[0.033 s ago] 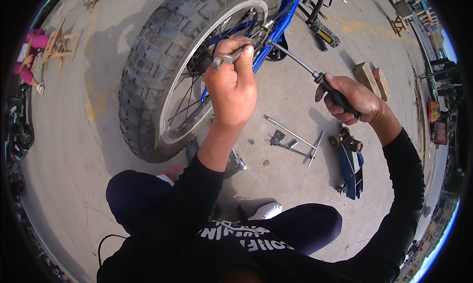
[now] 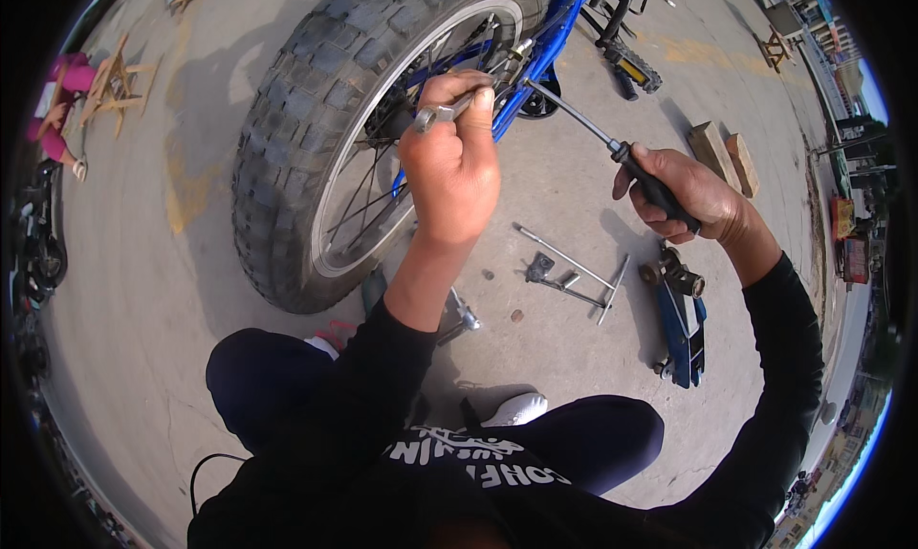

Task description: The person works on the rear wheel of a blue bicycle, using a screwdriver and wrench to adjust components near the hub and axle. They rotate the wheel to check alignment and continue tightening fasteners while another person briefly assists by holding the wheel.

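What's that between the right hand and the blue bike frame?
A screwdriver: in the head view, its metal shaft runs from the right hand toward the blue bike frame. I can't tell whether it touches.

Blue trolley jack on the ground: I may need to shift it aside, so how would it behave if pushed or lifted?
The blue trolley jack would probably roll if pushed lengthwise, since wheels show at one end. It likely feels heavy for its size, as its frame looks like solid metal. Being long and low, it seems unlikely to tip.
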`<act>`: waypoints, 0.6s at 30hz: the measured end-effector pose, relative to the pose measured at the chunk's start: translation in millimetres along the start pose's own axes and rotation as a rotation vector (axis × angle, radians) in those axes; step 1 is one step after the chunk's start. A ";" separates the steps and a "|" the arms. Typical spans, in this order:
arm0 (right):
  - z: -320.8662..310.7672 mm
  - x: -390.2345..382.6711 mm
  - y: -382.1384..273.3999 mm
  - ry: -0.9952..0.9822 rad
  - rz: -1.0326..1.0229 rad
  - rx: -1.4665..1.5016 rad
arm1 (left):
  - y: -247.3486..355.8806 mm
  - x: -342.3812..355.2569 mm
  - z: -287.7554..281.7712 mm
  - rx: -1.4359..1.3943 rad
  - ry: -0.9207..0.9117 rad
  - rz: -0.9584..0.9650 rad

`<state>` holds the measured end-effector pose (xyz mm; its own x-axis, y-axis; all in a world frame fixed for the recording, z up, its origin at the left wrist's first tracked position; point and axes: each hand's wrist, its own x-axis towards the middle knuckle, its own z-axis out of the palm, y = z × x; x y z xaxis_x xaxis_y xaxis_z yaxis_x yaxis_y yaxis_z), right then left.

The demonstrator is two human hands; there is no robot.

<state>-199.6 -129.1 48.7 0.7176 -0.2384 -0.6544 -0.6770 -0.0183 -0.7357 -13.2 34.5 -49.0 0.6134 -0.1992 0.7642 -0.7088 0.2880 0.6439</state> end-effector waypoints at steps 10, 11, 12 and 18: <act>28.4 -2.0 7.5 0.788 -0.477 -1.393 | 12.3 -7.0 -6.2 -0.161 -0.080 -0.358; 22.5 -2.6 1.8 0.680 -0.392 -1.220 | 11.7 -7.7 -6.0 -0.165 -0.079 -0.354; 16.0 -2.0 -1.6 0.572 -0.308 -1.047 | 11.0 -8.6 -5.5 -0.163 -0.073 -0.358; 9.1 -7.8 -20.2 0.223 -0.017 -0.320 | 10.6 -5.6 -2.2 -0.167 -0.067 -0.365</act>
<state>-190.1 -118.0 67.1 0.6999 -0.4398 -0.5627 -0.7073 -0.3174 -0.6317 -23.4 40.7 -46.6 0.7867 -0.3752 0.4902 -0.3787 0.3338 0.8632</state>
